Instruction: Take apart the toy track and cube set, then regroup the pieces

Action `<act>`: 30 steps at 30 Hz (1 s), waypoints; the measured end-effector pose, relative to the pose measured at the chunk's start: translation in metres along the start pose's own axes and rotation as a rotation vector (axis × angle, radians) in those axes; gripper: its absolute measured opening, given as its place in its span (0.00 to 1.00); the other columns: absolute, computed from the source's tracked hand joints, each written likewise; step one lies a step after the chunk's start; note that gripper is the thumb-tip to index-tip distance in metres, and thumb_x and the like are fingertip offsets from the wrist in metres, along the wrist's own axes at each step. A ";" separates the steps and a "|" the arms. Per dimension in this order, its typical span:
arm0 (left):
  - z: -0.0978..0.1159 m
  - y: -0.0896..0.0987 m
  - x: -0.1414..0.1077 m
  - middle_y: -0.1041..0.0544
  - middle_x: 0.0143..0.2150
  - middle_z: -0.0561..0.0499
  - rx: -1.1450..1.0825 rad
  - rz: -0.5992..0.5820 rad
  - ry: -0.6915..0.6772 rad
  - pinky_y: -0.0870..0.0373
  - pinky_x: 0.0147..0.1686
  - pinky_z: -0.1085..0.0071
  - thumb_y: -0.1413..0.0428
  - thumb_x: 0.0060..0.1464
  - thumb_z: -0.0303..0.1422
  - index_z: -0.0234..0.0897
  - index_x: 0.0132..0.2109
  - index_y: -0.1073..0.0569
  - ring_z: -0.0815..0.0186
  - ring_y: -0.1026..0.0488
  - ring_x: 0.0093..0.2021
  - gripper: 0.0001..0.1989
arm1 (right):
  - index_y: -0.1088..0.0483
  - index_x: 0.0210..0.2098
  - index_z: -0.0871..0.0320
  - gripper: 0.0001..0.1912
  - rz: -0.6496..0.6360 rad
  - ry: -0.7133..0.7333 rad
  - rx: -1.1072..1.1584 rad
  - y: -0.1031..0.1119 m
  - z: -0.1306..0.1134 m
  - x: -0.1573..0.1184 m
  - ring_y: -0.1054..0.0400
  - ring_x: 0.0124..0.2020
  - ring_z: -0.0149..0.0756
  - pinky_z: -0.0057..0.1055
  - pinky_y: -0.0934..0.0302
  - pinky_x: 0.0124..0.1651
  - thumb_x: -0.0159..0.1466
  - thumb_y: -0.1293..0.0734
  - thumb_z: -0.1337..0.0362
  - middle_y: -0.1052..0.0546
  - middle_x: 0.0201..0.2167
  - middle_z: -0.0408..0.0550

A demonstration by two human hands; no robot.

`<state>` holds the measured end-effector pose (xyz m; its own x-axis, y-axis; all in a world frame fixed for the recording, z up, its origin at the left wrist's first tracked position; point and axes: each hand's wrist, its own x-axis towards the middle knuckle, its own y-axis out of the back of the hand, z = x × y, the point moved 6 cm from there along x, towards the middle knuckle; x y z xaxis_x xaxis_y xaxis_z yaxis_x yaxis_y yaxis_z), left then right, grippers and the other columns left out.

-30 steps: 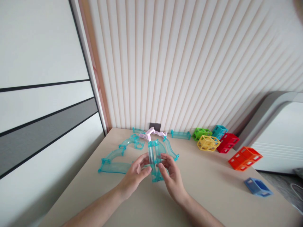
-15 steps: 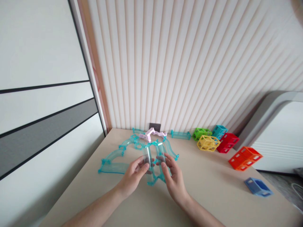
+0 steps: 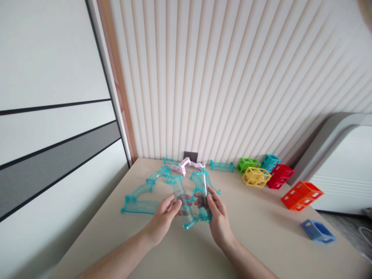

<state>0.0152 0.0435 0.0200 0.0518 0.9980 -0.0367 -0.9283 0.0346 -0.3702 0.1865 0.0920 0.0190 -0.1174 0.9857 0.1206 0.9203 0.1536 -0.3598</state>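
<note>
Two clear teal track pieces are held up side by side over the middle of the table. My left hand (image 3: pixel 165 217) grips the left track piece (image 3: pixel 184 203), its thumb in front and its fingers showing through the plastic behind. Around the right track piece (image 3: pixel 204 193) my right hand (image 3: pixel 217 217) is closed in the same manner. The lower ends of both pieces lie near each other; their upper ends are apart. Behind them are a pale purple zigzag piece (image 3: pixel 182 167) and more teal pieces, partly hidden by the held ones.
Curved teal tracks (image 3: pixel 139 190) and a flat teal track (image 3: pixel 139 206) lie left on the table (image 3: pixel 110 240). Another teal piece (image 3: pixel 222 166) is by the wall. Green (image 3: pixel 248 164), yellow (image 3: pixel 256 176), cyan (image 3: pixel 270 162), red (image 3: pixel 280 176), orange (image 3: pixel 302 195) and blue (image 3: pixel 318 231) frames stand right.
The right track piece has shifted right with my right hand and turned somewhat. The left one tilts more, its top leaning left. A wider gap separates their upper ends.
</note>
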 end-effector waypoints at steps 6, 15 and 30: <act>0.000 0.005 0.003 0.21 0.55 0.41 0.022 0.046 -0.035 0.23 0.45 0.63 0.38 0.58 0.49 0.38 0.56 0.23 0.52 0.23 0.53 0.25 | 0.26 0.52 0.53 0.22 -0.022 -0.030 0.131 -0.002 -0.004 -0.004 0.25 0.31 0.39 0.34 0.30 0.34 0.63 0.28 0.48 0.18 0.33 0.48; 0.005 -0.011 0.002 0.19 0.52 0.44 -0.021 -0.113 -0.073 0.23 0.46 0.63 0.37 0.60 0.41 0.39 0.55 0.25 0.56 0.21 0.48 0.19 | 0.24 0.52 0.52 0.22 -0.182 -0.088 -0.040 -0.024 0.003 -0.017 0.28 0.28 0.31 0.30 0.32 0.36 0.64 0.29 0.47 0.21 0.35 0.45; -0.004 0.002 0.001 0.19 0.52 0.45 -0.041 0.005 -0.052 0.25 0.51 0.62 0.30 0.51 0.37 0.41 0.53 0.27 0.54 0.23 0.54 0.24 | 0.24 0.56 0.53 0.21 -0.344 0.252 -0.615 -0.029 -0.016 -0.018 0.27 0.51 0.43 0.38 0.32 0.55 0.72 0.39 0.50 0.23 0.50 0.54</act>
<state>0.0151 0.0447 0.0151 0.0271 0.9996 0.0092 -0.9126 0.0285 -0.4078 0.1676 0.0686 0.0421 -0.4156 0.8319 0.3678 0.8982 0.3117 0.3100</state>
